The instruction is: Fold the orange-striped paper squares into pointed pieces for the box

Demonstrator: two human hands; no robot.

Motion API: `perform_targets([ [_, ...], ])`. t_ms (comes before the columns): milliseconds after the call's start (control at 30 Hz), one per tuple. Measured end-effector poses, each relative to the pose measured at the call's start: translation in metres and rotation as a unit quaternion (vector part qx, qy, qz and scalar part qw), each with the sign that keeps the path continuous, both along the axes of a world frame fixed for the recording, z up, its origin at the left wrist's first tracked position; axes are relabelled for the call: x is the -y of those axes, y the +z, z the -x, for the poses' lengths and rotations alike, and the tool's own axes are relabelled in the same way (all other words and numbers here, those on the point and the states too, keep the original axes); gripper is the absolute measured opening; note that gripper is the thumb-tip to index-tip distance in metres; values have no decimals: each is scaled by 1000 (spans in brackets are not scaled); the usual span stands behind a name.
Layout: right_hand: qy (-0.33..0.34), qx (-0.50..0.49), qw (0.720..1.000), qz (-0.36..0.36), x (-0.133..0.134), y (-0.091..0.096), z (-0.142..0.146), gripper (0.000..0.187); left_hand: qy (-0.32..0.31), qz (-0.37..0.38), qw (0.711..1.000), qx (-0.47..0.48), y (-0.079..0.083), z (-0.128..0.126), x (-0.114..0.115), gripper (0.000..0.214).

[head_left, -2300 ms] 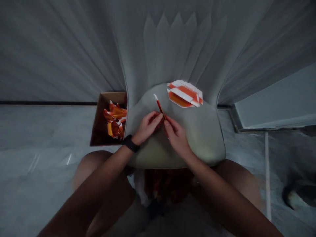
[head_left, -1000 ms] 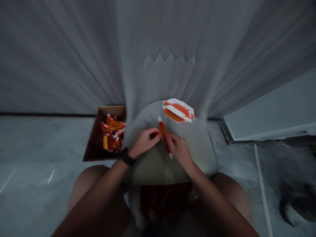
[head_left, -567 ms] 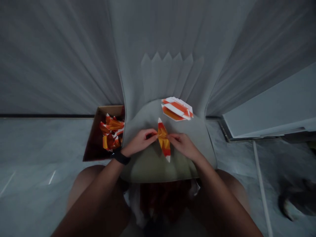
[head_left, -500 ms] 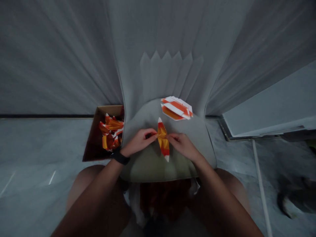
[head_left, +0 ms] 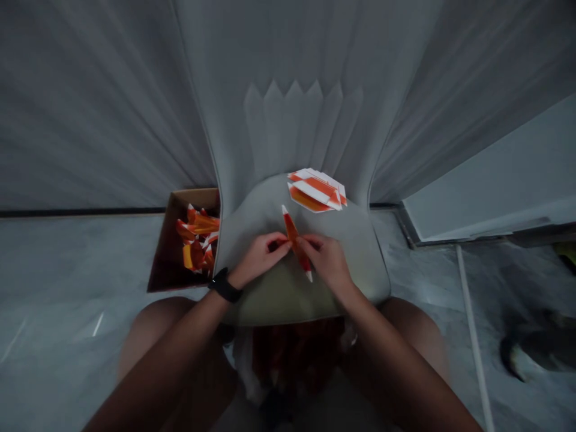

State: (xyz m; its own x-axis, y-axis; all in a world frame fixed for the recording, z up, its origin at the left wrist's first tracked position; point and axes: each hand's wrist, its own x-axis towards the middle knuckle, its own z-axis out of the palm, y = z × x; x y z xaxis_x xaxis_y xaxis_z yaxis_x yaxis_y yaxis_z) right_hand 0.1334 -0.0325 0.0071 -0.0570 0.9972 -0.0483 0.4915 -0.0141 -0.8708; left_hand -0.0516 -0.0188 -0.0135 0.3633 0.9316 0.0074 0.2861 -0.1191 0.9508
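Observation:
My left hand (head_left: 261,258) and my right hand (head_left: 324,261) pinch a long folded paper piece (head_left: 293,240) from either side at its middle. The piece is orange with yellow and red patches, has white pointed tips, and tilts with its upper tip to the left. Its centre is partly hidden by my fingers. Both hands rest just above a pale grey curved seat (head_left: 288,303). Beyond my fingertips, at the seat's far edge, lies a stack of orange-and-white striped paper sheets (head_left: 317,190), not touching either hand.
Left of the seat stands an open cardboard box (head_left: 194,197) holding several folded orange paper pieces (head_left: 197,235). A black wristband (head_left: 224,285) circles my left wrist. Pleated grey fabric (head_left: 292,132) rises behind the seat. A grey floor (head_left: 76,258) and a white rod (head_left: 470,336) lie around it.
The paper piece has gone from upright and spread, showing its yellow folds, to narrower and tilted. My hands have drawn slightly closer together. The whole view has shifted a little left and up.

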Motion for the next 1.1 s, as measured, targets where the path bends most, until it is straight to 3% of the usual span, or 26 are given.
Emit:
perform_targets([
  [267,13,-25,999,20,-7,-4,-8,27,2,-11,1000,11,-8,4,-4,27],
  [500,36,-99,992,73,-8,0,-12,32,-14,-5,1000,12,-3,10,-4,27],
  [633,15,-146,984,104,-6,-1,-11,30,-20,-3,1000,19,-2,12,-5,28],
  [1100,47,-112,989,90,-9,3,-19,34,-22,79,995,60,4,17,-6,27],
])
